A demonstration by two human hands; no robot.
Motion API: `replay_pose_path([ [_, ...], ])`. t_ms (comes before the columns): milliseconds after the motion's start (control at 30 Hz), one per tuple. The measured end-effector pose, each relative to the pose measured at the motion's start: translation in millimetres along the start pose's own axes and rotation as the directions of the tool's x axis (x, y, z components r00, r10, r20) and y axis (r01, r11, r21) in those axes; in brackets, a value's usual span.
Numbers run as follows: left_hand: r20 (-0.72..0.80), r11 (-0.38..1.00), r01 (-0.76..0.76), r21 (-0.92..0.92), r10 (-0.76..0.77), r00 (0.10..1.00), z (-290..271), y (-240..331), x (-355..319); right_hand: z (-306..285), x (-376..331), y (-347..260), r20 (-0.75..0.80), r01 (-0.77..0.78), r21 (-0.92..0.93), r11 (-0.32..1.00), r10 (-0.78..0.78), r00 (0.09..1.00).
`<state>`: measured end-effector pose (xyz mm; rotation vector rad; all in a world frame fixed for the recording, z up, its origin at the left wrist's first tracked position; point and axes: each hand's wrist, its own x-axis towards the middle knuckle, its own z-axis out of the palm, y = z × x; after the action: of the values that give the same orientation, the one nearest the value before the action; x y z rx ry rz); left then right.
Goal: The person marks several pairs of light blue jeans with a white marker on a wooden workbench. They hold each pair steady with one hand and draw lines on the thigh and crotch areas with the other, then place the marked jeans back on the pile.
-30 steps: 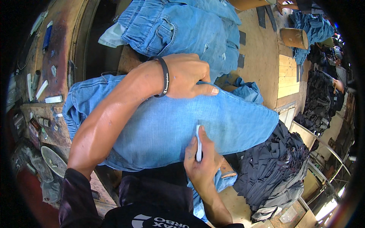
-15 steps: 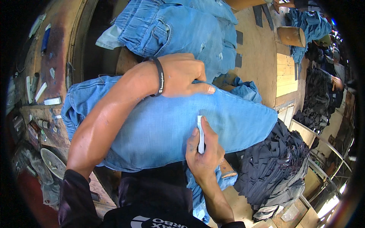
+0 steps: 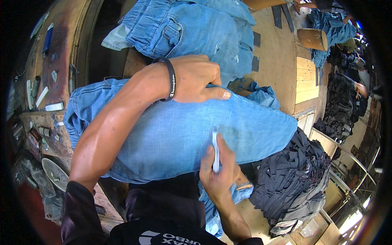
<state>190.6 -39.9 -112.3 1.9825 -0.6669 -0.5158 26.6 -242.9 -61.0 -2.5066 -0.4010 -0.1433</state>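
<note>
A blue denim trouser leg (image 3: 163,139) is stretched crosswise in front of me, faded and pale along its middle. My left hand (image 3: 195,78), with a black band at the wrist, is closed over the leg's far edge, thumb on top of the cloth. Pinched between the thumb and fingers of my right hand (image 3: 220,177) is a slim white stick-shaped block (image 3: 215,153), slightly blurred. Its far end is over the denim beside a darker rubbed patch. Whether it touches the cloth I cannot tell.
More blue jeans (image 3: 196,32) are heaped beyond the leg. Dark garments (image 3: 290,183) are piled at the right, near a metal rail. A wooden bench (image 3: 57,81) at the left bears white pieces and small tools. A wooden cylinder (image 3: 312,39) and a co-worker's hand (image 3: 361,90) appear far right.
My right hand has drawn the white block a little toward me over the denim. My left hand keeps its hold on the far edge.
</note>
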Motion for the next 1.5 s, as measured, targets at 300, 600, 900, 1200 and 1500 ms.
replay_pose_path([
  [300, -0.030, 0.999, -0.037, -0.007, 0.037, 0.999, 4.3, -3.9, 0.3, -11.7, -14.3, -9.3, 0.213, -0.143, -0.056, 0.988, 0.152, 0.965],
  [600, -0.007, 1.000, -0.020, 0.001, 0.020, 1.000, -0.9, -0.1, 0.6, 9.7, 10.7, 12.6, 0.017, 0.000, -0.004, 1.000, 0.001, 1.000],
  [900, -0.009, 1.000, 0.008, 0.012, -0.008, 1.000, -0.7, 0.9, -0.4, -19.7, -18.8, -7.7, 0.175, -0.111, -0.008, 0.994, 0.111, 0.978],
  [1200, -0.057, 0.999, -0.038, 0.036, 0.040, 0.998, 2.9, -1.5, -0.2, 4.8, 5.9, 10.0, 0.137, -0.090, -0.036, 0.995, 0.094, 0.986],
  [1500, -0.030, 0.999, -0.038, 0.015, 0.038, 0.999, 0.4, 2.4, 0.3, -9.9, -4.2, 0.7, 0.034, -0.016, -0.028, 0.999, 0.016, 0.999],
])
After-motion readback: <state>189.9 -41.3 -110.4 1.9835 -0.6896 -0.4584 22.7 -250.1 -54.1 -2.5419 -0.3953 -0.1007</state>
